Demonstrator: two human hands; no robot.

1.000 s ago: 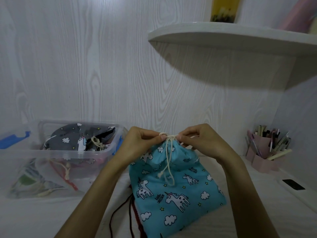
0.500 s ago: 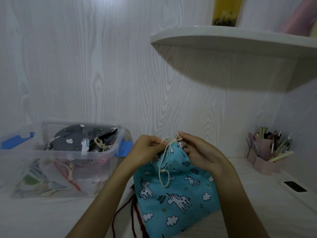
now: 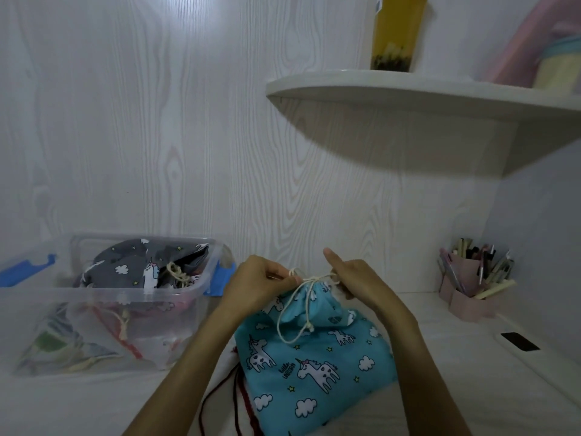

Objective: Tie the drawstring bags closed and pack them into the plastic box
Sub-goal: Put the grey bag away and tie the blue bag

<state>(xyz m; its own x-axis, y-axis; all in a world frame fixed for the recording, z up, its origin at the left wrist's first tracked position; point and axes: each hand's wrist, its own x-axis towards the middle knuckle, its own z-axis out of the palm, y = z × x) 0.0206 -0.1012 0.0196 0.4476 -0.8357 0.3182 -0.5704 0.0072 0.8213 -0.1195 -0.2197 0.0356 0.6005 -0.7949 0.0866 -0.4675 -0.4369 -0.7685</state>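
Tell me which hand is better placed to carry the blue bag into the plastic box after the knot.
Left. The left hand is on the side of the blue bag nearer the plastic box.

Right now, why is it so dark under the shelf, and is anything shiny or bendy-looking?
In the head view, the shelf blocks light from above, throwing a big shadow on the wall beneath; a bright glare patch sits on the wall near the top left; the wide lens bends the shelf edge; the dim light looks bluish, though the blue bag and both hands, left and right, stay fairly clear.
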